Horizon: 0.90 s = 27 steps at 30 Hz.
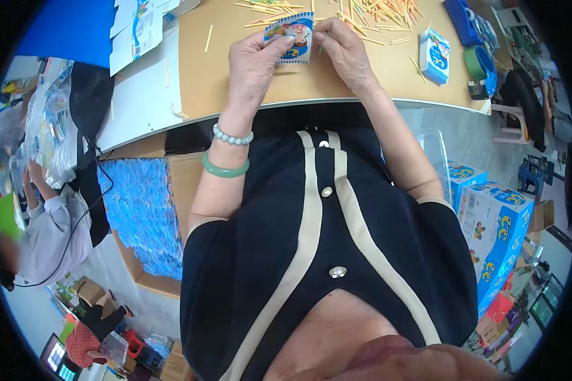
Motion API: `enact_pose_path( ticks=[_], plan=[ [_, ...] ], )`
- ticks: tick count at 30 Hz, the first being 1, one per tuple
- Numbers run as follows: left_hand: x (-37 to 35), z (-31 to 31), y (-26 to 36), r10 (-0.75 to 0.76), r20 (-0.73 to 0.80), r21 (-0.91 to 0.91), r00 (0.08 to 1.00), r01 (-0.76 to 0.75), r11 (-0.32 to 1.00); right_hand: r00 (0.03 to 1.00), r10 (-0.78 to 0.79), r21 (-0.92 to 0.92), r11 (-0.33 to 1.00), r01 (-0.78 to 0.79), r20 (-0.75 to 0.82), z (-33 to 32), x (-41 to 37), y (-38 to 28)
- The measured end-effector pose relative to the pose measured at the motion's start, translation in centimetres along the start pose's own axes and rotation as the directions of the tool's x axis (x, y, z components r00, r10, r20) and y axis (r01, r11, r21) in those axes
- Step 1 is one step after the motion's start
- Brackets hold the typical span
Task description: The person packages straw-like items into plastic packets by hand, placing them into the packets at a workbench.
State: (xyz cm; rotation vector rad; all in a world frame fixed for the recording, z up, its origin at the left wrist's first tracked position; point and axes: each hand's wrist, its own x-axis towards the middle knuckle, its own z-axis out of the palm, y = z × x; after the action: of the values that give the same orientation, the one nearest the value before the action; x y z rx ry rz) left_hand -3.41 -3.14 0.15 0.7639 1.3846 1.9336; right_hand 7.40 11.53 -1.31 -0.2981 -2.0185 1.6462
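Observation:
My left hand (254, 63) grips a small blue-and-white printed packet (299, 32) by its left side, thumb across the front. Close to the packet's right edge is my right hand (346, 54), its fingers curled together; what they hold, if anything, is hidden. Beyond both hands lies a loose pile of thin coloured sticks (381, 13), yellow, orange and green. To the right of my right hand, a blue-and-white striped packet (435, 57) rests on the tan tabletop (216, 82).
Blue tape dispensers (482, 70) stand at the table's right edge. Flattened printed cardboard (136, 32) lies at the left. Below is an open carton holding many blue wrappers (143, 216). Blue printed boxes (496, 235) are stacked at right. Another person (57, 222) works at left.

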Motion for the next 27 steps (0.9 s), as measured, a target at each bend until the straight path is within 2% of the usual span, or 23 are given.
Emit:
enact_pose_path(
  ticks=[3, 4, 5, 8, 12, 15, 19, 21, 24, 27],
  plan=[
    [-0.3, 0.1, 0.5, -0.015, -0.057, -0.055, 0.998, 0.012, 0.998, 0.989, -0.143, -0.285, 0.948, 0.145, 0.028, -0.1, -0.5, -0.1],
    [-0.4, 0.2, 0.6, -0.029, -0.081, -0.083, 0.996, 0.022, 0.996, 0.989, -0.144, -0.282, 0.948, 0.148, 0.036, -0.1, -0.7, 0.0],
    [-0.4, 0.4, 0.7, -0.026, -0.088, -0.082, 0.996, 0.019, 0.996, 0.993, -0.112, -0.242, 0.963, 0.117, 0.036, -0.2, -0.8, 0.1],
    [-0.4, 0.9, 0.8, 0.023, -0.099, -0.286, 0.995, -0.051, 0.957, 0.998, -0.045, -0.161, 0.986, 0.05, 0.038, -0.5, -1.0, 0.3],
    [-0.5, 0.2, 0.6, -0.031, -0.078, -0.211, 0.996, 0.014, 0.977, 1.0, -0.008, -0.057, 0.998, 0.01, 0.029, -1.3, -1.0, -0.3],
    [-0.7, 0.0, 1.0, -0.055, -0.066, -0.156, 0.996, 0.045, 0.987, 0.996, 0.062, 0.21, 0.977, -0.049, -0.057, -2.5, -0.9, -1.9],
    [-0.7, 0.6, 0.9, -0.085, -0.04, -0.106, 0.996, 0.081, 0.991, 0.998, 0.033, 0.315, 0.949, -0.012, -0.06, -4.4, -0.8, -3.1],
    [-0.5, 1.1, 0.7, -0.094, -0.026, -0.094, 0.995, 0.091, 0.991, 0.999, 0.026, 0.275, 0.961, -0.013, -0.042, -4.7, -0.8, -3.5],
    [-0.5, 2.1, 0.7, -0.08, -0.029, -0.269, 0.996, 0.07, 0.961, 1.0, 0.019, 0.194, 0.981, -0.018, -0.004, -4.5, -1.5, -4.3],
    [-0.2, 2.8, 1.4, -0.051, -0.05, -0.224, 0.997, 0.039, 0.974, 0.978, 0.168, 0.134, 0.974, -0.185, 0.127, -3.2, -2.0, -5.2]
  ],
)
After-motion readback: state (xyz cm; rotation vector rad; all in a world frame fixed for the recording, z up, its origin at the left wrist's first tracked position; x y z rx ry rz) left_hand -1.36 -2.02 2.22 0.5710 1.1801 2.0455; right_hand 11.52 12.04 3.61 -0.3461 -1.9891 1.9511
